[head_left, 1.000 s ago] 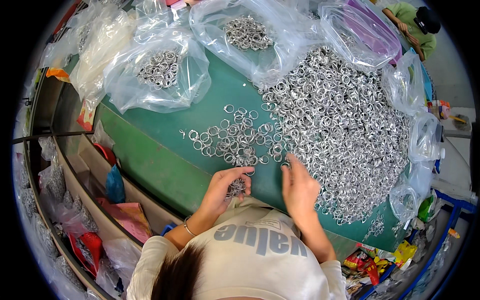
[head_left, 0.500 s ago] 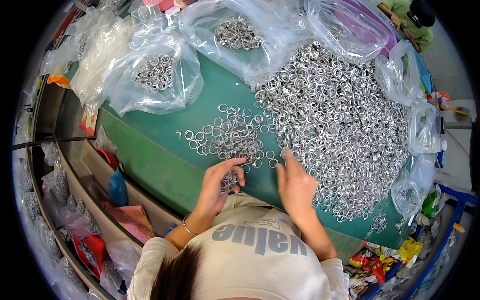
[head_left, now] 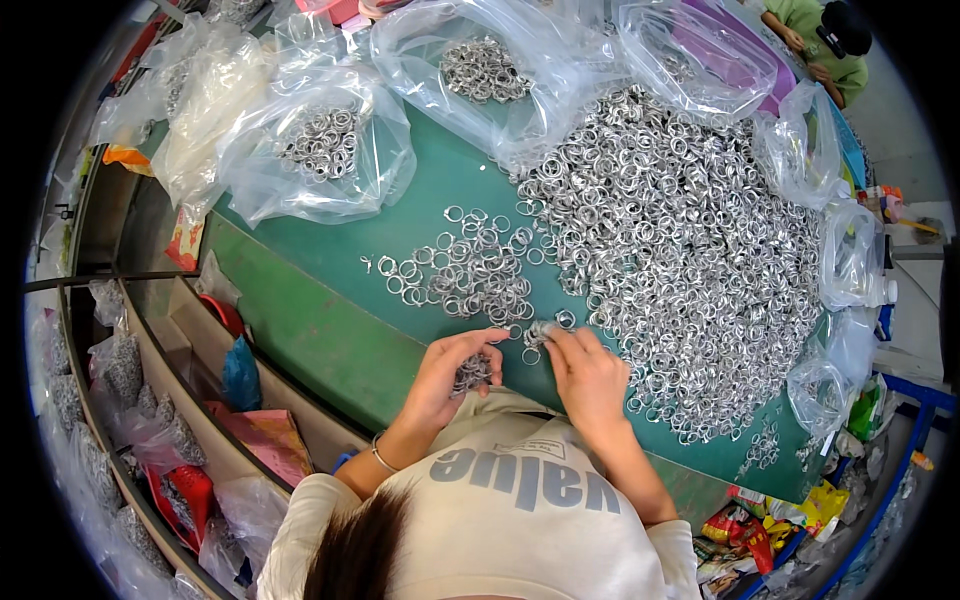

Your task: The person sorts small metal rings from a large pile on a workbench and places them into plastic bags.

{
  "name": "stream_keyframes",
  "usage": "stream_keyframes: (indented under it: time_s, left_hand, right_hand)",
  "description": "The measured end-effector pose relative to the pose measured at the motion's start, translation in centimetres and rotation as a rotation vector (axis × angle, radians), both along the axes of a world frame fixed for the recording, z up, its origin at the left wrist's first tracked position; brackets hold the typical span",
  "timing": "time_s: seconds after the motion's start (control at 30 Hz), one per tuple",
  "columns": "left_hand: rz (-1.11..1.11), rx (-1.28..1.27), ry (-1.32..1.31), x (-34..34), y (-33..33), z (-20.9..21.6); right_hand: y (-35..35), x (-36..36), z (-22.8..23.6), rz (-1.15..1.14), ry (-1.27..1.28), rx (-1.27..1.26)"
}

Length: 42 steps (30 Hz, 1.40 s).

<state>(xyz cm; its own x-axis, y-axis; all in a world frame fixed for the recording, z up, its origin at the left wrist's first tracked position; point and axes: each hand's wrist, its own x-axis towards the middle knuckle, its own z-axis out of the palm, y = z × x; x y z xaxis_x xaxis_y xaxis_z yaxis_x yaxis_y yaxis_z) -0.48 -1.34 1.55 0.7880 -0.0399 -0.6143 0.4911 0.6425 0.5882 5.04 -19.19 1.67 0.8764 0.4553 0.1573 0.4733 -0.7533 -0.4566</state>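
My left hand (head_left: 437, 385) is curled around a handful of small silver metal rings (head_left: 472, 375), near the table's front edge. Its fingers point toward my right hand (head_left: 592, 385), whose thumb and fingertips pinch a few more rings (head_left: 541, 333), blurred by motion. A loose ring (head_left: 531, 356) lies on the green tabletop between the hands. Just beyond them spreads a small, thin heap of rings (head_left: 480, 280). To the right rises a much larger, deep pile of the same rings (head_left: 690, 260), its near edge close to my right fingers.
Clear plastic bags (head_left: 375, 185) holding rings stand along the far side. More bags (head_left: 850, 255) hang at the right edge. A purple tub (head_left: 780, 90) sits behind the pile. Shelves with bagged rings (head_left: 120, 370) lie left. Another person (head_left: 845, 70) is at the far right.
My right hand has drawn back from the large pile's edge and now holds rings near my left hand. The left hand has shifted slightly right, still holding its handful.
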Motion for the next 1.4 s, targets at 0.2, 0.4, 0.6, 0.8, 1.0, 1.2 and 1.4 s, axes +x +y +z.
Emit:
stream_keyframes:
  time_s: [0.2, 0.4, 0.6, 0.8, 1.0, 1.2, 1.4]
  left_hand:
    - [0.037, 0.002, -0.03, -0.3, 0.0, -0.2]
    - [0.012, -0.026, -0.031, -0.1, -0.3, 0.1]
    - [0.029, -0.041, -0.039, -0.5, -0.1, -0.2]
    - [-0.033, 0.013, -0.019, 0.2, -0.7, -0.1]
    - [-0.047, 0.012, -0.032, -0.1, -0.8, -0.2]
    - [-0.037, -0.007, -0.025, -0.5, -0.8, -0.5]
    - [-0.031, -0.012, -0.029, -0.7, -0.7, -0.5]
  right_hand:
    - [0.0, 1.4, 0.6, -0.155, 0.055, 0.159]
    - [4.3, 4.7, -0.7, 0.031, 0.11, 0.05]
    - [0.5, 4.6, -0.2, -0.12, 0.45, 0.531]
    - [-1.8, 2.0, 0.8, -0.043, 0.37, 0.356]
    - [-1.3, 1.6, 0.7, -0.09, 0.135, 0.128]
    - [-0.1, 0.1, 0.5, 0.122, 0.106, 0.137]
    - [-0.1, 0.4, -0.8, -0.033, 0.029, 0.118]
